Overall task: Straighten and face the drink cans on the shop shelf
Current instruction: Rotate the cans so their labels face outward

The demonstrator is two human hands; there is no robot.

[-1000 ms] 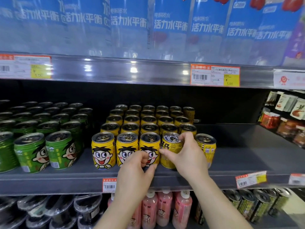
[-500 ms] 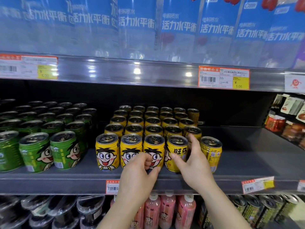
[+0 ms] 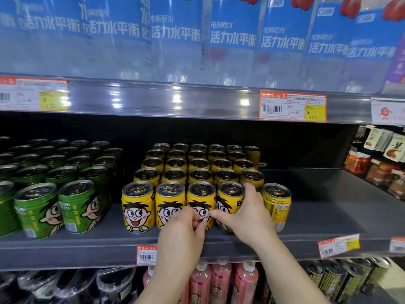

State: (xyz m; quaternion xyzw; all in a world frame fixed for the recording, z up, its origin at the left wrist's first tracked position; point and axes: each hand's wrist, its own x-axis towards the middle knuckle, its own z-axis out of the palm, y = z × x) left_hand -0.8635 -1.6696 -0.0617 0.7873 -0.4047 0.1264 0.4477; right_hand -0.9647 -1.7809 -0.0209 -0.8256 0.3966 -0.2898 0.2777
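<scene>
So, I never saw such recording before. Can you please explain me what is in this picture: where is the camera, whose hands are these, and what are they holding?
There is no machine here. A person wears one camera on the head, so you look forward and down at their own two hands. They stand before a grey shop shelf. On it stand small green cans to the left and yellow cans in rows in the middle. The right hand grips the fourth yellow can of the front row. The left hand is curled against the third yellow can; whether it really grips it, I cannot tell. The fifth can stands apart, its barcode side forward. Blue-labelled bottles stand above.
</scene>
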